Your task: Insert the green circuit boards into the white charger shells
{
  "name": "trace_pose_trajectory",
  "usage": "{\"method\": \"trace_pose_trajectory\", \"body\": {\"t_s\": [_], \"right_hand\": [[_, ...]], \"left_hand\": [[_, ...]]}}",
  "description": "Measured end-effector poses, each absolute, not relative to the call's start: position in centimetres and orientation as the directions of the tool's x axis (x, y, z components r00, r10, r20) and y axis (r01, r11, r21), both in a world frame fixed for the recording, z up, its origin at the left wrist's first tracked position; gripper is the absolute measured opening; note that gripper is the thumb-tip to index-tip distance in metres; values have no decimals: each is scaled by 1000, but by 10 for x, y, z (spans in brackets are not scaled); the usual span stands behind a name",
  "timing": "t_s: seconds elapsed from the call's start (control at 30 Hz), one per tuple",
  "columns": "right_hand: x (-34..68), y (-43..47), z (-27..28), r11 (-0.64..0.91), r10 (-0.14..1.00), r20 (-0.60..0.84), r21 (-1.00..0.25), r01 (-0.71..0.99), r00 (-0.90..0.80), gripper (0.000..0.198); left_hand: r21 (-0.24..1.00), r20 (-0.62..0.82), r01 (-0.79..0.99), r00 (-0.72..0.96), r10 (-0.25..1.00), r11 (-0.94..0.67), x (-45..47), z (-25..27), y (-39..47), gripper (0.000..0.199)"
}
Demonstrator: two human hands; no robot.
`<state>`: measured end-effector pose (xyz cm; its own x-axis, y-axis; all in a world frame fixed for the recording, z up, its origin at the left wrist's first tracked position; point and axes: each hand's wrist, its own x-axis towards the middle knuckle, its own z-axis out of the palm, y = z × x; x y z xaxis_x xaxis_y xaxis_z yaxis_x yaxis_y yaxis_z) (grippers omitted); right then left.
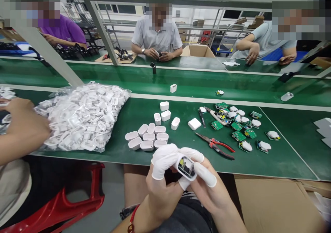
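Note:
A white oval plastic charger housing point(186, 167) is held between my two hands over the table's front edge, its open end facing me with electronic parts visible inside. White finger cots cover my fingertips. My left hand point(164, 178) grips the housing from the left, and my right hand point(207, 179) is closed on its right side. Just beyond my hands stand several white housings point(149, 137) in a cluster. Red-handled pliers point(216, 146) lie to the right of them. Farther right is a spread of green circuit boards point(236, 126) with white pads.
A clear bag of white plastic parts point(85, 115) fills the left of the table, beside a neighbour's arm point(23, 133). A green conveyor belt point(124, 79) runs across, carrying scattered parts. Several people sit opposite. A red stool point(85, 198) and a cardboard box point(274, 205) stand below.

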<state>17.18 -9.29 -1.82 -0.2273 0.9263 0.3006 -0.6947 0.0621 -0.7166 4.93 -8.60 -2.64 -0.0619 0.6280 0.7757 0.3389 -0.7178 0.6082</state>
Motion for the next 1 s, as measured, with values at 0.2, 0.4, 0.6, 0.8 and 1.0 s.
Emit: {"method": "trace_pose_trajectory", "body": {"t_s": [0.2, 0.4, 0.6, 0.8, 1.0], "right_hand": [[166, -99, -12, 58, 964, 219, -723, -688, -149, 26], [155, -103, 4, -90, 994, -14, -688, -720, -111, 23], [151, -106, 9, -2, 994, 77, -705, -709, -79, 20], [150, -107, 12, 13, 998, 54, -686, -728, -34, 16], [142, -107, 18, 64, 995, 98, -678, -733, -4, 15]], "left_hand": [[587, 795, 354, -84, 601, -728, 53, -25, -87, 46], [521, 850, 395, -155, 504, -757, 54, -27, -81, 51], [520, 853, 389, -191, 485, -761, 55, -23, -82, 57], [441, 895, 462, -162, 416, -770, 57, -17, -83, 56], [475, 880, 530, -268, 393, -702, 60, -34, -87, 55]]}}
